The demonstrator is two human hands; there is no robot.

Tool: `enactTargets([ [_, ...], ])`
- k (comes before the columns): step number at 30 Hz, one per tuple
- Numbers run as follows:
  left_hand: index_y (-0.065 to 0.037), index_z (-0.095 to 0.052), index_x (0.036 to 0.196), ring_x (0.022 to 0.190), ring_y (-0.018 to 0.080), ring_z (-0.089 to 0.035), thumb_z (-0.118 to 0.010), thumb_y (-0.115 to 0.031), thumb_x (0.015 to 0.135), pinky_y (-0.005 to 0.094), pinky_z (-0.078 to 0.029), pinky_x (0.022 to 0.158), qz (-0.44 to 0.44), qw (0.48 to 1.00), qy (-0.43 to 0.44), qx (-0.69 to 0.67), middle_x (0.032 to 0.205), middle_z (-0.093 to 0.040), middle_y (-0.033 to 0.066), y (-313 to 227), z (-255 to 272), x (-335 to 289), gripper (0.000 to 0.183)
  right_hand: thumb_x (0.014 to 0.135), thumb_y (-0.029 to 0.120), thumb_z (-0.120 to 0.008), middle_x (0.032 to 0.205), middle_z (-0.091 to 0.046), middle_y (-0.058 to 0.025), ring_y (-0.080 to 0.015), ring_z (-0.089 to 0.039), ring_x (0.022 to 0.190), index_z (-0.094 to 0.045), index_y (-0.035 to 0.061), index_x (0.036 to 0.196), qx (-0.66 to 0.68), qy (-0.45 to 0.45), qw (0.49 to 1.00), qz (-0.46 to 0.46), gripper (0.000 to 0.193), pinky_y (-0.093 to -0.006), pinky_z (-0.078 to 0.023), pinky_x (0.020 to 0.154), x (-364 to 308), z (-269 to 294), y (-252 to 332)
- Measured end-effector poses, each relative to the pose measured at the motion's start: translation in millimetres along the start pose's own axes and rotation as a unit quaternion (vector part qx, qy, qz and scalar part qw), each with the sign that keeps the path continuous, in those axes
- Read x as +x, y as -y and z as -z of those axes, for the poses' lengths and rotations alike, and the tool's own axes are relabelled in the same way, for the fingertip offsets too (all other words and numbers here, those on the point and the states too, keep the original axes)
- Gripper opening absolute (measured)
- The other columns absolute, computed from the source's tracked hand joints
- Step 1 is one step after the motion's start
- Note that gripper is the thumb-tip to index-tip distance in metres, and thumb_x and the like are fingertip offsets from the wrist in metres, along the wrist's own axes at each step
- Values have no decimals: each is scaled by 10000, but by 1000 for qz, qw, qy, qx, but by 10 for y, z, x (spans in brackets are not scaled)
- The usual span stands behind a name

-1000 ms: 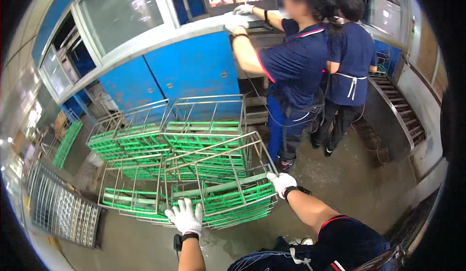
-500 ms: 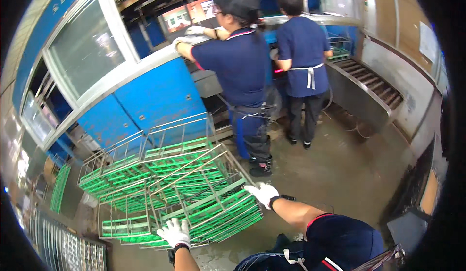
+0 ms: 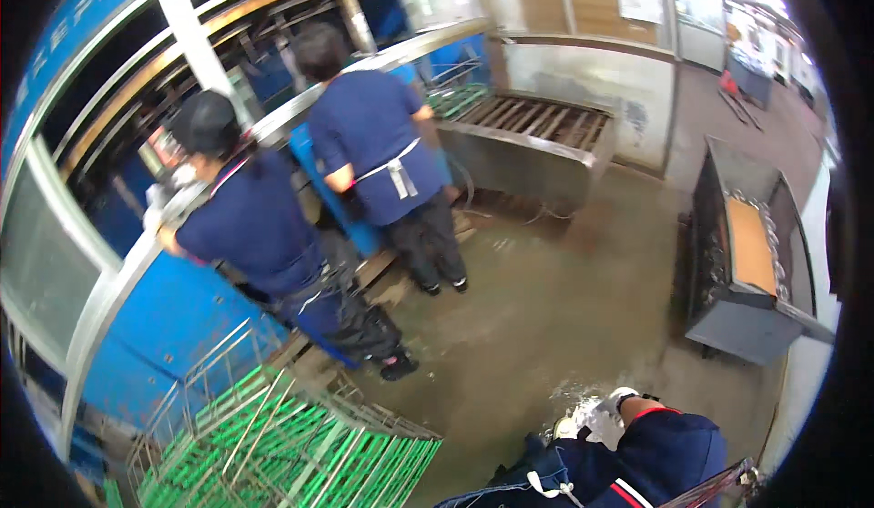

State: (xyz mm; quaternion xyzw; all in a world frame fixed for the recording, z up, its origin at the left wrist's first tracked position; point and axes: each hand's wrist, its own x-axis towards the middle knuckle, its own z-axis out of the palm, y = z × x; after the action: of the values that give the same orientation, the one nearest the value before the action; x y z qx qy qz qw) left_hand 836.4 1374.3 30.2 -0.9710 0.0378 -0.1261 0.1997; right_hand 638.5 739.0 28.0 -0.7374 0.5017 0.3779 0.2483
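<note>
My right hand [image 3: 623,393], in a white glove with a dark band at the wrist, hangs low beside my body over the wet floor. It shows only in small part, and its fingers cannot be made out. My left hand is out of the picture. At the lower left stand metal wire racks [image 3: 300,449] with bright green slats, apart from my right hand.
Two people in dark blue shirts [image 3: 259,221] [image 3: 373,144] stand at a blue machine [image 3: 164,326]. Beyond them is a metal roller conveyor [image 3: 533,157]. At the right a grey metal bin [image 3: 746,330] holds a brown board [image 3: 751,244]. The floor [image 3: 546,299] is wet.
My view has swung right. The green racks have shifted to the lower left, my left hand has left the picture, and my right hand has come off the racks to my side.
</note>
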Motion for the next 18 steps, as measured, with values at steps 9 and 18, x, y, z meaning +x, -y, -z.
enactTargets([
  [9,-115,-530,1458,1289,477,-525,-429,-560,1002,521,-434,1070,-322,861,307,-245,1440,-519,290,-2698,1027,1052,644,898,447,-575,1227,-677,-183,-358,-621,1154,-651,109,1221,107,-40,985,127,473,-459,-487,978,712,-225,-312],
  [18,-134,-535,1457,1305,463,-522,-394,-557,1007,520,-425,1078,-441,815,309,-215,1452,-525,260,-4505,687,1811,634,897,559,-583,1257,-694,-169,-365,-643,1170,-715,110,1221,316,52,941,108,568,-483,-502,980,-679,1236,-682],
])
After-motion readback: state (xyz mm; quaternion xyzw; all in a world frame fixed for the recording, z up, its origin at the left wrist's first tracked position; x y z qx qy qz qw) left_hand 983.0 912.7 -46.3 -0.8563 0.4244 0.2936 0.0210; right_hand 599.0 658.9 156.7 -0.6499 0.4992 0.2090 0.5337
